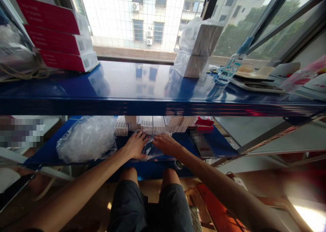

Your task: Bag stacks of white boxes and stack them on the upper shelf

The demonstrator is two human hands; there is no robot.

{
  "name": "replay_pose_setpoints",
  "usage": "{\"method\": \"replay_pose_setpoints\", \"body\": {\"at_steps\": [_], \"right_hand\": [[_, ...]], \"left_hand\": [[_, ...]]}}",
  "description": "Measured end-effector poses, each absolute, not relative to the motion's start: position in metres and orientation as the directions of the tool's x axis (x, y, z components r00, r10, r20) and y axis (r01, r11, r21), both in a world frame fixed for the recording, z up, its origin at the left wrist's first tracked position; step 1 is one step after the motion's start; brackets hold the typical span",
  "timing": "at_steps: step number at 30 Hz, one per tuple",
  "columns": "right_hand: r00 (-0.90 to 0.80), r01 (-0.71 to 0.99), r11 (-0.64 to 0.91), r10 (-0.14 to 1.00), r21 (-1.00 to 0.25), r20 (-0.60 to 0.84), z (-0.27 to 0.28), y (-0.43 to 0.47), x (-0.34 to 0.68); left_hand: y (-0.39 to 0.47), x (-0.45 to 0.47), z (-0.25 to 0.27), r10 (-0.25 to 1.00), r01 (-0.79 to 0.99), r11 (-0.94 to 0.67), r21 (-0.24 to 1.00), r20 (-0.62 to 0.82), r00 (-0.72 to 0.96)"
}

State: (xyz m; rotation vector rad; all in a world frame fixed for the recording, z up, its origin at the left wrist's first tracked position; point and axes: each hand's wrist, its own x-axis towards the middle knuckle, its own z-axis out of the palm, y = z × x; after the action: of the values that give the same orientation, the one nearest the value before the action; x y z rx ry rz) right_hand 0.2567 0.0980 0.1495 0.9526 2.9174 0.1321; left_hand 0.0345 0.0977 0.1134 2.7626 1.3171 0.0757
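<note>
A clear plastic bag [154, 151] lies on the blue lower shelf between my hands. My left hand [136, 145] rests on the bag's left side, its fingers spread and the thumb apart. My right hand [166, 143] is at the bag's right side, with the fingers bent together on the film. Just behind both hands stands a row of small white boxes [159, 122], packed side by side. Left of my left hand sits a large heap of clear plastic bags [88, 138].
A blue upper shelf [137, 84] overhangs the work area. It carries stacked red-and-white boxes [58, 35], plastic-wrapped boxes [196, 49] and a clear spray bottle [231, 67]. Right of my hands lie red boxes [204, 122] and a phone [202, 143].
</note>
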Motion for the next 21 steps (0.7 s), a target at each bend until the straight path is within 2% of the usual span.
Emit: {"method": "replay_pose_setpoints", "body": {"at_steps": [2, 6, 8, 11, 13, 17, 19, 21], "right_hand": [[-0.766, 0.621, 0.773, 0.634, 0.128, -0.106, 0.144, 0.100, 0.264], [-0.670, 0.726, 0.684, 0.727, 0.075, -0.149, 0.142, 0.105, 0.281], [-0.680, 0.716, 0.695, 0.714, 0.057, -0.164, 0.142, 0.107, 0.286], [-0.733, 0.660, 0.751, 0.654, 0.039, -0.186, 0.139, 0.111, 0.288], [-0.784, 0.607, 0.794, 0.606, 0.041, -0.131, 0.137, 0.112, 0.287], [-0.865, 0.500, 0.864, 0.495, 0.062, 0.082, 0.133, 0.111, 0.284], [-0.865, 0.486, 0.873, 0.472, 0.048, 0.169, 0.128, 0.111, 0.284], [-0.854, 0.498, 0.867, 0.486, 0.020, 0.183, 0.121, 0.112, 0.285]], "left_hand": [[0.099, 0.027, 0.108, 0.762, 0.754, -0.645, 0.125, 0.026, 0.647], [0.100, 0.013, 0.108, 0.748, 0.737, -0.663, 0.133, 0.069, 0.660], [0.101, 0.010, 0.109, 0.750, 0.738, -0.661, 0.137, 0.091, 0.655], [0.102, 0.009, 0.107, 0.775, 0.763, -0.629, 0.148, 0.045, 0.630], [0.103, 0.010, 0.104, 0.785, 0.774, -0.613, 0.157, 0.006, 0.620], [0.106, 0.009, 0.098, 0.793, 0.778, -0.603, 0.178, 0.022, 0.609], [0.107, 0.007, 0.097, 0.798, 0.782, -0.595, 0.185, 0.021, 0.602], [0.107, 0.005, 0.097, 0.796, 0.778, -0.596, 0.197, 0.017, 0.605]]}}
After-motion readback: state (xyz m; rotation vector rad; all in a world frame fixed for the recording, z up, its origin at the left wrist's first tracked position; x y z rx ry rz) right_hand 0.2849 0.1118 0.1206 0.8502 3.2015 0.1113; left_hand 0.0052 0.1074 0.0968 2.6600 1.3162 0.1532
